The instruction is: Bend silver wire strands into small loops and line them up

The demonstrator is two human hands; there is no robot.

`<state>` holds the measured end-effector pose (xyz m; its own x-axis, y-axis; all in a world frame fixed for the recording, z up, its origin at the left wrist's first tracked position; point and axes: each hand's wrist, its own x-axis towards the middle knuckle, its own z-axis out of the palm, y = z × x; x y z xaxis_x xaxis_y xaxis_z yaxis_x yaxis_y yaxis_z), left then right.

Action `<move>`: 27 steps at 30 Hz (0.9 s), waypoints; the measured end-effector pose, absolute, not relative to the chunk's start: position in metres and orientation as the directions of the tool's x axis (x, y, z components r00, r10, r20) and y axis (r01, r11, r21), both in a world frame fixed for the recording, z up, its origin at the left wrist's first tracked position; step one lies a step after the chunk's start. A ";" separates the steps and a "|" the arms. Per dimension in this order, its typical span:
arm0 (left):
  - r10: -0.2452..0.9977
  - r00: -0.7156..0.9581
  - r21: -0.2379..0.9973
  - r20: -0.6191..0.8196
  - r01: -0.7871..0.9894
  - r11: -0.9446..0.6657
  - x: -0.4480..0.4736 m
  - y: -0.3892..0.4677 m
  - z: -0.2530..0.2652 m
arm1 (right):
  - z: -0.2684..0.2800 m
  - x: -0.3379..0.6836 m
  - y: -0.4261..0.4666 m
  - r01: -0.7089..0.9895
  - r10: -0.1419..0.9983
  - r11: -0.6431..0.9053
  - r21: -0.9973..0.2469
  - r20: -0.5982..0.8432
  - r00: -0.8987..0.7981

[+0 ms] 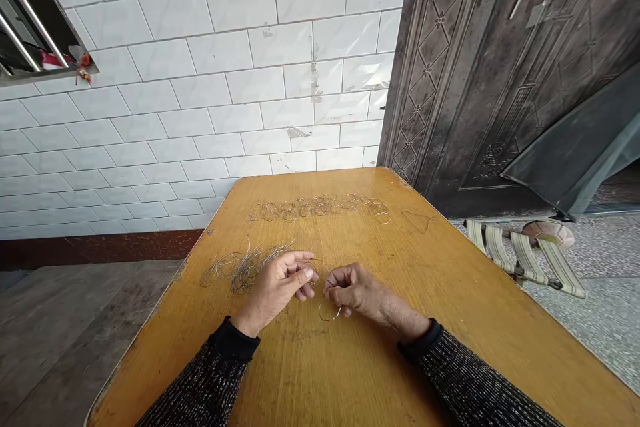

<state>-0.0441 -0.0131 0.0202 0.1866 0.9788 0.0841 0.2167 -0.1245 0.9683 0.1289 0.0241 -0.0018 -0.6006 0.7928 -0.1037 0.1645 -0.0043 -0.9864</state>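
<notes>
Over the middle of the wooden table [300, 360], my left hand [283, 283] is closed, its thumb and fingers pinching a thin wire. Close beside it, my right hand [357, 293] pinches a thin wire loop [327, 318], which hangs down below the fingertips. I cannot tell whether both hands hold the same wire. A tangled heap of loose wire [245, 267] lies just left of my left hand. Farther back, a row of coiled wire rings [320, 207] stretches across the table.
A single bent wire [420, 220] lies near the table's right edge. White wall tiles [240, 53] stand behind the table, with a dark carved door [450, 80] at the right. On the floor at right are a strapped stool [525, 253] and a ball [550, 232].
</notes>
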 end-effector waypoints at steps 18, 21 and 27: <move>0.962 0.271 0.999 0.034 -0.004 -0.034 -0.046 -0.017 0.025 | 0.001 0.130 0.025 0.066 0.833 -0.006 -0.998 -0.041 -0.551; 0.958 0.286 0.994 -0.004 -0.103 0.035 -0.049 -0.015 0.024 | 0.003 0.131 0.023 0.053 0.833 0.007 -0.999 -0.023 -0.553; 0.967 0.252 0.991 -0.048 -0.110 0.078 -0.049 -0.010 0.017 | 0.002 0.130 0.023 0.045 0.816 -0.009 -0.999 -0.033 -0.577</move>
